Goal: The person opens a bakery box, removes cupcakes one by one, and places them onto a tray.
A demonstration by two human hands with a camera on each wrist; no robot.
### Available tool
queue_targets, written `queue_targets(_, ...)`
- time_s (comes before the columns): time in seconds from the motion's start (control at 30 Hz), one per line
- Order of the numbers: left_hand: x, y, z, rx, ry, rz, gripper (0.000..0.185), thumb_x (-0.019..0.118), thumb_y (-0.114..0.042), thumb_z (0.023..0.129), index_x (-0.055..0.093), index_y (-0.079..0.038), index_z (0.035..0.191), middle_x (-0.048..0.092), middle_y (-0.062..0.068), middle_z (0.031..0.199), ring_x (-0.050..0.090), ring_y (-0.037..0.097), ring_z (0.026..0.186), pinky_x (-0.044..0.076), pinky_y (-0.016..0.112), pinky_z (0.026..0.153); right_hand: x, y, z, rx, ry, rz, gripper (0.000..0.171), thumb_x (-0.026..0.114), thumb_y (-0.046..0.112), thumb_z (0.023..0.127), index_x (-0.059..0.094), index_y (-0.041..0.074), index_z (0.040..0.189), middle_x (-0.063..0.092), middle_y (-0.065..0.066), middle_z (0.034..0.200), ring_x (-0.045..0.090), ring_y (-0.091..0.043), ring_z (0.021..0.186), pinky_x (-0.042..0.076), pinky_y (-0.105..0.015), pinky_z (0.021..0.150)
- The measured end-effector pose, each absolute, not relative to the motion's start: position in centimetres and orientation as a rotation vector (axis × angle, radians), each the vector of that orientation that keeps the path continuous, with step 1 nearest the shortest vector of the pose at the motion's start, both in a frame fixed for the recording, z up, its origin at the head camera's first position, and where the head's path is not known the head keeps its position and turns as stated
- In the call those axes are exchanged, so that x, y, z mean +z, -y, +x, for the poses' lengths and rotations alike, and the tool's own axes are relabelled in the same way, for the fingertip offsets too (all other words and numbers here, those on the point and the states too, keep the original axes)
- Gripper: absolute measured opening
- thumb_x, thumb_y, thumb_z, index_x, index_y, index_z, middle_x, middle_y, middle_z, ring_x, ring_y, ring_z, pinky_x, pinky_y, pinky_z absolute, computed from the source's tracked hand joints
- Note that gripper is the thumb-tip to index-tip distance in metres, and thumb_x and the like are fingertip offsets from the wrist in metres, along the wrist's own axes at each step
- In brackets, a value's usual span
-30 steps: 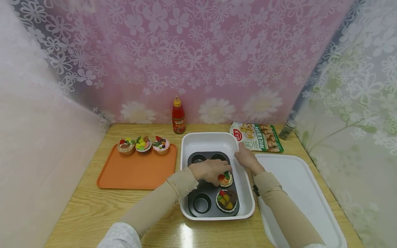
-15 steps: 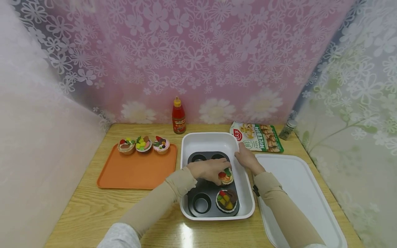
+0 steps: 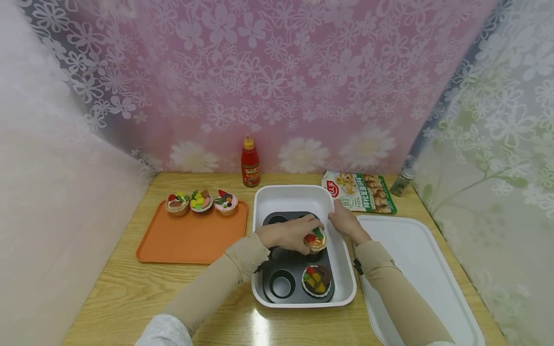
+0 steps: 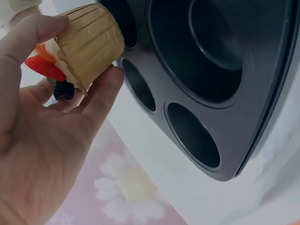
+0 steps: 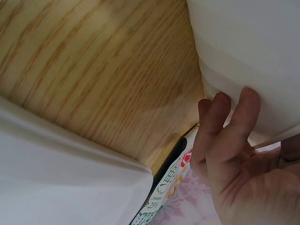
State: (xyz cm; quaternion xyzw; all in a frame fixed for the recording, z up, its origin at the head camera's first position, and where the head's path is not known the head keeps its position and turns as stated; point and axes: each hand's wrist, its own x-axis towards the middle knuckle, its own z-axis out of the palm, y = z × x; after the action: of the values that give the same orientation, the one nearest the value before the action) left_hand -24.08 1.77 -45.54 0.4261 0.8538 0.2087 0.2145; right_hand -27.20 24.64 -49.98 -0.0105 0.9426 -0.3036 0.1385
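My left hand (image 3: 292, 234) grips a fruit-topped tart (image 3: 317, 243) by its sides, thumb on one side and fingers on the other. In the left wrist view the tart's ribbed tan case (image 4: 91, 44) is tilted above the dark muffin tin (image 4: 150, 61). That tin lies inside a deep white dish (image 3: 352, 293). A second tart (image 3: 316, 280) with yellow and red fruit sits in the tin's near right cup. With fingers against the outer wall, my right hand (image 3: 345, 223) holds the dish's right rim; its thumb is mostly hidden in the right wrist view.
To the left lies an orange tray (image 3: 190, 245) with three tarts (image 3: 201, 201) along its back edge. A white tray (image 3: 415, 269) lies under my right forearm. Behind stand a red sauce bottle (image 3: 250, 166), a food packet (image 3: 368, 192) and a small jar (image 3: 402, 181).
The left hand has lifted the tart slightly up and back from the tin's middle right cup. The right hand has stayed on the dish's rim.
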Motion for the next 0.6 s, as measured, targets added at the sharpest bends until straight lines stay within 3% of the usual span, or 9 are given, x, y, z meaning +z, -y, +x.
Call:
queue_targets(0.1,-45.1,-1.4,-24.1,0.633,-2.372,1.164,0.072,0.084,-0.018,0.088,0.048,-0.017,0.15,0.05,0.002,0.139,0.055,0.009,0.116,0.049,0.02,0.101,-50.0,-24.7,-27.2,-0.882,-2.727,-0.035,0.063,0.037,0.018,0.106,0.017,-0.007,0.16,0.04,-0.035,0.159,0.054,-0.042,0.133,0.049,-0.059,0.107)
queue_targets(0.6,-43.8,0.7,-24.5,0.726,-2.484,1.114,0.076,0.086,-0.012,0.086,0.046,-0.018,0.151,0.05,0.007,0.137,0.055,0.015,0.121,0.05,0.028,0.108,-50.2,-24.8,-27.5,-0.883,-2.706,0.002,0.064,0.039,0.019,0.106,0.016,-0.006,0.161,0.038,-0.035,0.16,0.05,-0.046,0.141,0.045,-0.061,0.115)
